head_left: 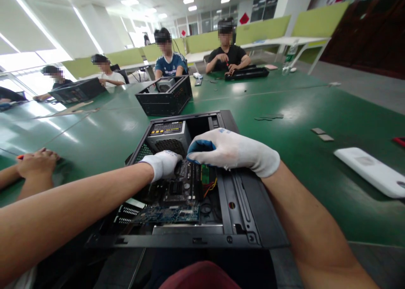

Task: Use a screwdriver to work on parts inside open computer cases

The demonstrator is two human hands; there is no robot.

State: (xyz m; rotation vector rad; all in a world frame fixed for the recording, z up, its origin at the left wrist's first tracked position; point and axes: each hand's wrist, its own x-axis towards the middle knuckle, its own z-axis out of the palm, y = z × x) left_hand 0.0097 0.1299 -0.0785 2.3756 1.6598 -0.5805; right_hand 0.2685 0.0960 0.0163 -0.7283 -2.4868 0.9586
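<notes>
An open black computer case [247,204] lies on its side in front of me, overhanging the table's near edge. Inside are a grey power supply [171,143] at the far left, a dark motherboard [182,187] and a blue circuit board [171,214] standing nearer me. Both my hands wear white gloves with blue palms. My left hand [163,163] reaches down over the motherboard's far part, fingers bunched and their tips hidden. My right hand [229,149] is beside it, thumb and fingertips pinched together over the board. What either holds is too small or hidden to see.
On the green table [303,154] lie a white device [370,171], small grey pads [322,134] and dark strips [268,117]. Another open case [164,99] stands beyond mine. A co-worker's hands [38,166] rest at the left; several people work across the table.
</notes>
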